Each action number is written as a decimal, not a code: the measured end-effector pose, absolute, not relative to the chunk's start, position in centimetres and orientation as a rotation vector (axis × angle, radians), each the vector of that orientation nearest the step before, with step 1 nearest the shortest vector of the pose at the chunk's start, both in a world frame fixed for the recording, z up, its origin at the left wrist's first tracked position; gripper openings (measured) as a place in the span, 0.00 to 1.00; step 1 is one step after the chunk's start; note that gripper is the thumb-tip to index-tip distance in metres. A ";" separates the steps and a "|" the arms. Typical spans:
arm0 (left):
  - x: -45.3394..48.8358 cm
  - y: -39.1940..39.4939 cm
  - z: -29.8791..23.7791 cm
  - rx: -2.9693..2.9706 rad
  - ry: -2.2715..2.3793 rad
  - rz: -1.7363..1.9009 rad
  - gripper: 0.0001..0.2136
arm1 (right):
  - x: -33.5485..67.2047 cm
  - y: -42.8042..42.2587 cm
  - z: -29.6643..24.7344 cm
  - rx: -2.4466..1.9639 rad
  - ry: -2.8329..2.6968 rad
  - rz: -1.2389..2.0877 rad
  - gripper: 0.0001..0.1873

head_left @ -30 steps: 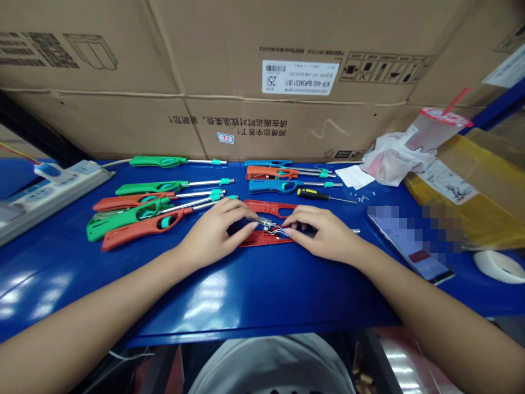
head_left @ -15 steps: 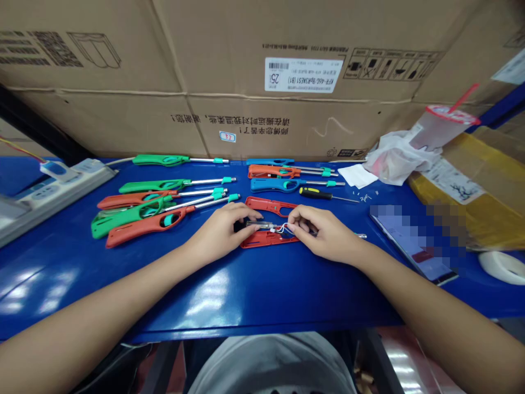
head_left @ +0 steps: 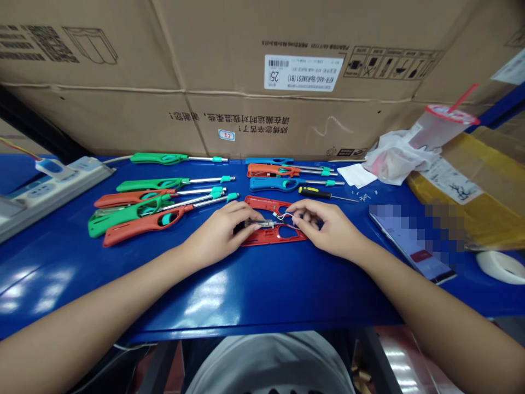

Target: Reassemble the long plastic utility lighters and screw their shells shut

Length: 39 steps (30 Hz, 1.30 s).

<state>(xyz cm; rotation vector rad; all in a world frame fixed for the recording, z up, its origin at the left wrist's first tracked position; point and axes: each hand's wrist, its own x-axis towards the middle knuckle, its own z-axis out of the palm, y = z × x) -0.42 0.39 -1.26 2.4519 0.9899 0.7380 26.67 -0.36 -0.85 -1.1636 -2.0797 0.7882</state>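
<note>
A red lighter casing lies opened into two halves (head_left: 274, 235) in the middle of the blue table (head_left: 254, 290). My left hand (head_left: 219, 232) rests on the left end of the halves, fingers pinched on a small clear and metal inner part (head_left: 259, 223). My right hand (head_left: 328, 227) is closed in a pinch on thin white wires (head_left: 283, 216) that run from that part, held just above the casing.
Green and red long-nosed lighters (head_left: 143, 213) lie at the left, blue and red ones (head_left: 283, 178) behind the casing. A yellow-handled screwdriver (head_left: 318, 192), small screws, a phone (head_left: 410, 241), tape roll (head_left: 500, 265), power strip (head_left: 49, 183), drink cup (head_left: 441, 128) and cardboard boxes (head_left: 246, 76) surround them.
My right hand has lifted away from the casing's near half, drawing the wires up and back. My left hand has stayed on the inner part.
</note>
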 end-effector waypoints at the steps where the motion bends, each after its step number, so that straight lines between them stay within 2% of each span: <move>1: -0.4 0.3 -1.0 2.455 0.980 0.744 0.09 | 26.7 -0.3 -1.0 -1.169 -2.077 0.779 0.11; 6: -0.6 -0.5 0.2 2.425 0.914 0.667 0.09 | 26.8 -0.2 -1.0 -1.194 -2.094 0.732 0.13; 26: -1.4 -0.3 1.2 2.386 0.880 0.476 0.11 | 26.8 -0.8 -0.8 -0.989 -2.333 0.511 0.11; 34: -1.3 -0.5 0.8 2.376 0.928 0.570 0.10 | 27.0 -1.0 -0.2 -1.055 -2.384 0.467 0.12; 39: -1.4 -0.4 0.8 2.436 0.895 0.518 0.09 | 28.5 -0.7 1.3 -1.146 -2.417 0.499 0.06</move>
